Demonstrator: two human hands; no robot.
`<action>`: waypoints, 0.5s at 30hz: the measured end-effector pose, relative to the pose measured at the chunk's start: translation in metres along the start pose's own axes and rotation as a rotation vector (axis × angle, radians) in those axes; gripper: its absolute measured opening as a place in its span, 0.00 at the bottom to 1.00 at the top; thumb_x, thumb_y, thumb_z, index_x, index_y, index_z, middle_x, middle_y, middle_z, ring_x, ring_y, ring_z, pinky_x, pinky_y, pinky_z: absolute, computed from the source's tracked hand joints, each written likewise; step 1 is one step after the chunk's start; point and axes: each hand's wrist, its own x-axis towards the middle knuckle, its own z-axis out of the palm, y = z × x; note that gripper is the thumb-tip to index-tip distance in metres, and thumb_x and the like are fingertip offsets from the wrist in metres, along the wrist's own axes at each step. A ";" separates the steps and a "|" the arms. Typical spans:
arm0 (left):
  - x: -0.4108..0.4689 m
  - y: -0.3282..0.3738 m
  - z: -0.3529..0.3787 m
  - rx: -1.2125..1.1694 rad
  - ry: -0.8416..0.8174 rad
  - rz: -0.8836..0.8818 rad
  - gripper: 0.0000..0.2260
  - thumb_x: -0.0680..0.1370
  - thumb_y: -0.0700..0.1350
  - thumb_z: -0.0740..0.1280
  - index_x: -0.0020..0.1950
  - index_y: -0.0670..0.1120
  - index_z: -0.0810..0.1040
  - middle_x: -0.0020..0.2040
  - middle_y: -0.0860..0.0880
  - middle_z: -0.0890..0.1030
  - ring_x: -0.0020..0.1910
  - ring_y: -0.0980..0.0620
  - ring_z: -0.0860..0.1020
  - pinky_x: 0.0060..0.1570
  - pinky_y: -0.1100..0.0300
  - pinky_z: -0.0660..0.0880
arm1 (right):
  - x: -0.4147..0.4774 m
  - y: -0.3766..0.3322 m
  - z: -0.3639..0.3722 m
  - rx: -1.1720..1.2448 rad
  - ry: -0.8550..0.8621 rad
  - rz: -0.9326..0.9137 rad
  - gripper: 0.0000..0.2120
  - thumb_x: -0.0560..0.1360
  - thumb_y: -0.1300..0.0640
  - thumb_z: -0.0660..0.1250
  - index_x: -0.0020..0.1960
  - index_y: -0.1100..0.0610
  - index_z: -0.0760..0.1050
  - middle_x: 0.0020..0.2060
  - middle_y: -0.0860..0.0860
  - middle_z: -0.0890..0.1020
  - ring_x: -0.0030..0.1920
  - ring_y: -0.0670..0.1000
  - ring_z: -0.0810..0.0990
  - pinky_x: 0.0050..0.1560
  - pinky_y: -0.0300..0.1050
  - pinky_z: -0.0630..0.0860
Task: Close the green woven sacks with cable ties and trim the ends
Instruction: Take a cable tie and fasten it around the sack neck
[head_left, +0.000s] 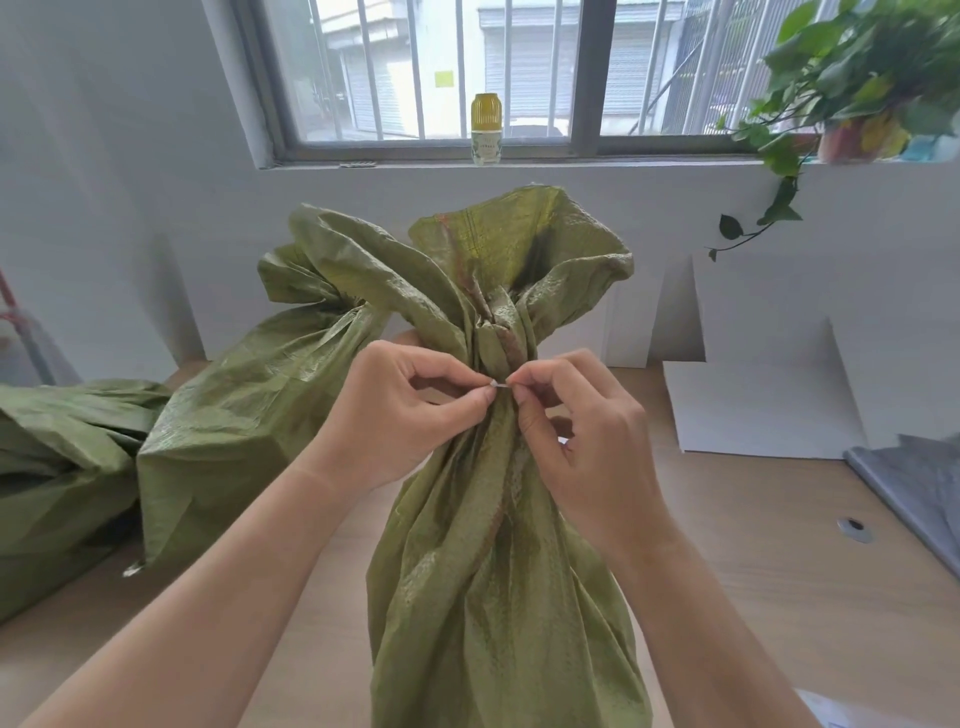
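Fingers (480, 399) of left hand (400, 415) and right hand (587, 447) pinch cable tie (500, 385) at sack (493, 571) neck; cinching, trimming apparently remain.

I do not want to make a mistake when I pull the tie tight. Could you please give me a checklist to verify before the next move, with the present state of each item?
1. Neck of the upright green woven sack is gathered into one bunch: ok.
2. Thin pale plastic cable tie sits at the neck: ok, a short piece shows between the fingertips.
3. Tie goes all around the neck: cannot tell, the far side is hidden.
4. Tail is threaded through the head: cannot tell, too small.
5. Left hand and right hand both pinch the tie: ok.
6. Cutting tool is ready on the light wooden table: not ok, none in view.
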 end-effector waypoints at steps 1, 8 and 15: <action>0.001 0.001 -0.001 0.026 -0.006 -0.004 0.03 0.75 0.39 0.79 0.44 0.47 0.90 0.37 0.46 0.88 0.37 0.42 0.86 0.41 0.43 0.84 | 0.000 0.000 0.000 -0.014 -0.003 -0.010 0.05 0.82 0.63 0.68 0.54 0.61 0.82 0.48 0.51 0.79 0.43 0.46 0.81 0.43 0.35 0.81; 0.006 0.002 -0.004 0.098 -0.044 -0.003 0.03 0.75 0.40 0.79 0.45 0.48 0.90 0.37 0.50 0.88 0.40 0.42 0.87 0.45 0.42 0.83 | 0.002 0.002 0.004 -0.032 0.005 -0.030 0.04 0.82 0.65 0.69 0.54 0.61 0.83 0.48 0.52 0.80 0.43 0.47 0.81 0.42 0.35 0.80; 0.010 0.000 -0.006 0.134 -0.071 0.026 0.03 0.74 0.39 0.79 0.46 0.46 0.90 0.38 0.53 0.88 0.39 0.51 0.87 0.43 0.58 0.84 | 0.001 0.004 0.007 -0.013 0.034 -0.008 0.03 0.81 0.66 0.70 0.53 0.61 0.83 0.48 0.50 0.81 0.42 0.45 0.81 0.43 0.27 0.76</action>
